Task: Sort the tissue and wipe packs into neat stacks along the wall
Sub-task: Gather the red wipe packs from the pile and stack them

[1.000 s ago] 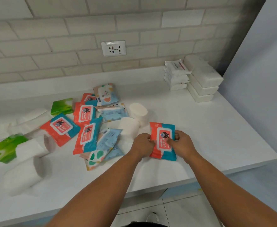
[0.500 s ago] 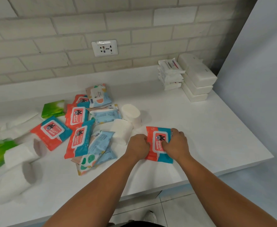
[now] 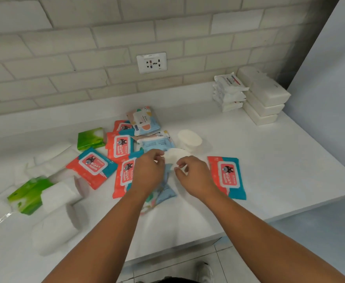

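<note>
A red-and-teal wipes pack lies flat on the white counter, free of both hands. My left hand and my right hand hover side by side over the loose pile, fingers loosely curled and holding nothing. Their fingertips are close to a white round tissue pack. Under my hands lie pastel blue packs. More red-and-teal packs lie to the left. By the wall at the right stand a stack of white wipe packs and a stack of white blocks.
Green tissue packs and soft white tissue bundles lie at the left. A second white round pack sits behind the pile. A wall socket is above. The counter's front edge is near; a grey wall bounds the right.
Both hands let go of the red-and-teal pack, which now lies on the counter at the right. They moved left and back to the white round pack in the pile.
</note>
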The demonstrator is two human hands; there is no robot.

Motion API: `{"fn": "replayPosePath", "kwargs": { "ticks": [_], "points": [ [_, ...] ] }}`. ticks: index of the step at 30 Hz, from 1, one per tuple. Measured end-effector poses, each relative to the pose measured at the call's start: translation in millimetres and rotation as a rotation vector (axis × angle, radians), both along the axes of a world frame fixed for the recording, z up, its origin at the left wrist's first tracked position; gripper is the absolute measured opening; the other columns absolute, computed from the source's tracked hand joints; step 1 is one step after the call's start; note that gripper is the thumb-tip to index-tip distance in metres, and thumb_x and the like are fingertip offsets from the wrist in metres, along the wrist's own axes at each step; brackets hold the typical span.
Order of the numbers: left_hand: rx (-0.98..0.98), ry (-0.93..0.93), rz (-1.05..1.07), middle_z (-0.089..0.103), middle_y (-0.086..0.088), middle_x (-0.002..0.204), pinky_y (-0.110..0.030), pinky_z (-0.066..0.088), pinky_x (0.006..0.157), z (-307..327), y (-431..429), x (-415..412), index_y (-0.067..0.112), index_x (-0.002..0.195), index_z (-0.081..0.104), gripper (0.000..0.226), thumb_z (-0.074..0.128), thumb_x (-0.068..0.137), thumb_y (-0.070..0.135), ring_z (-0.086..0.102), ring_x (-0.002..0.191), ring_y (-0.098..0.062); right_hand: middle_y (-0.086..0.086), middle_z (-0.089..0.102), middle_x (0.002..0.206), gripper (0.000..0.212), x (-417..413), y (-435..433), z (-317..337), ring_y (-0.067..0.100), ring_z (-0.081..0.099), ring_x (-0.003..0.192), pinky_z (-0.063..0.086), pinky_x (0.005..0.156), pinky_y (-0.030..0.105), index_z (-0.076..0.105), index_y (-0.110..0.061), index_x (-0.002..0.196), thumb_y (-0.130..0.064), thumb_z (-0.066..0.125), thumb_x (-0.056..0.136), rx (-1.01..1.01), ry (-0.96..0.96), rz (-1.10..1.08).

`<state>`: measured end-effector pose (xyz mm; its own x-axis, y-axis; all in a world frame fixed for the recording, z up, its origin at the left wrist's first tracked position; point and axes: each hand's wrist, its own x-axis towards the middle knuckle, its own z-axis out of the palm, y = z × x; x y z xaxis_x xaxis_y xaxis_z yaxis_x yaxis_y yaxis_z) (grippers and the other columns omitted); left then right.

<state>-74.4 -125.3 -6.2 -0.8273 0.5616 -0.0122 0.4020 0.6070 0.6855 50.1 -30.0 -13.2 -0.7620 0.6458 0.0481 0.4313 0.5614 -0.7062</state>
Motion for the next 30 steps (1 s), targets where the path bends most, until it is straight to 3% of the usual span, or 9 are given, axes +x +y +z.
{"fn": "replayPosePath", "kwargs": {
  "ticks": [3, 6, 13, 19, 23, 27, 30],
  "points": [
    [-0.054, 0.003, 0.030, 0.071, -0.004, 0.120, -0.030, 0.052, 0.090, -11.5, -33.9, -37.2, 0.017, 0.120, 0.068, 0.024, 0.057, 0.099, 0.019, 0.065, 0.103, -0.021, 0.006, 0.067, 0.114, 0.027, -27.0, -30.1, 1.2, 0.022, 0.060, 0.105, 0.048, 0.093, 0.032, 0.068, -0.013, 0.114, -0.028, 0.064, 0.092, 0.028, -0.062, 0.077],
    [-0.238, -0.060, 0.064, 0.068, -0.007, 0.121, -0.040, 0.056, 0.094, -25.9, -60.2, -66.8, 0.019, 0.125, 0.065, 0.031, 0.060, 0.095, 0.028, 0.065, 0.106, -0.026, 0.003, 0.063, 0.128, 0.036, -53.1, -58.3, 5.3, 0.021, 0.057, 0.117, 0.046, 0.102, 0.032, 0.063, -0.017, 0.127, -0.031, 0.062, 0.094, 0.033, -0.167, 0.107],
    [-0.420, -0.112, 0.040, 0.064, -0.008, 0.117, -0.036, 0.055, 0.091, -47.1, -91.5, -83.3, 0.017, 0.124, 0.053, 0.052, 0.058, 0.093, 0.059, 0.063, 0.103, -0.025, 0.007, 0.066, 0.119, 0.033, -94.3, -95.2, -9.7, 0.024, 0.060, 0.107, 0.050, 0.089, 0.036, 0.060, -0.018, 0.122, -0.038, 0.059, 0.095, 0.056, -0.340, 0.105],
    [-0.263, -0.355, 0.037, 0.065, -0.003, 0.114, -0.035, 0.055, 0.091, -41.1, -103.8, -88.0, 0.016, 0.126, 0.054, 0.045, 0.062, 0.096, 0.048, 0.065, 0.102, -0.022, 0.007, 0.067, 0.116, 0.027, -108.0, -110.0, -16.1, 0.027, 0.061, 0.106, 0.050, 0.088, 0.038, 0.054, -0.020, 0.121, -0.026, 0.060, 0.095, 0.040, -0.283, -0.001],
    [0.048, -0.774, 0.073, 0.066, 0.000, 0.105, -0.028, 0.053, 0.072, -36.8, -111.0, -87.6, 0.016, 0.128, 0.058, 0.038, 0.068, 0.096, 0.033, 0.064, 0.092, -0.016, 0.005, 0.066, 0.125, 0.039, -107.9, -110.9, -13.3, 0.025, 0.063, 0.111, 0.050, 0.089, 0.033, 0.051, -0.020, 0.135, -0.025, 0.060, 0.097, -0.045, -0.234, -0.050],
    [0.133, -0.725, 0.059, 0.065, 0.002, 0.130, -0.041, 0.055, 0.098, -39.4, -111.6, -88.7, 0.022, 0.136, 0.055, 0.044, 0.068, 0.096, 0.033, 0.063, 0.115, -0.022, 0.001, 0.061, 0.136, 0.052, -101.8, -111.3, -8.0, 0.019, 0.060, 0.119, 0.047, 0.091, 0.025, 0.045, -0.022, 0.145, -0.021, 0.062, 0.096, -0.177, -0.115, -0.082],
    [0.217, -0.665, 0.006, 0.062, 0.007, 0.128, -0.040, 0.054, 0.099, -31.0, -106.3, -84.4, 0.023, 0.140, 0.051, 0.044, 0.065, 0.098, 0.025, 0.061, 0.116, -0.019, 0.001, 0.057, 0.141, 0.052, -94.5, -105.1, -2.9, 0.020, 0.058, 0.124, 0.051, 0.099, 0.033, 0.045, -0.021, 0.146, -0.023, 0.062, 0.097, -0.262, -0.017, -0.182]
  ]
}}
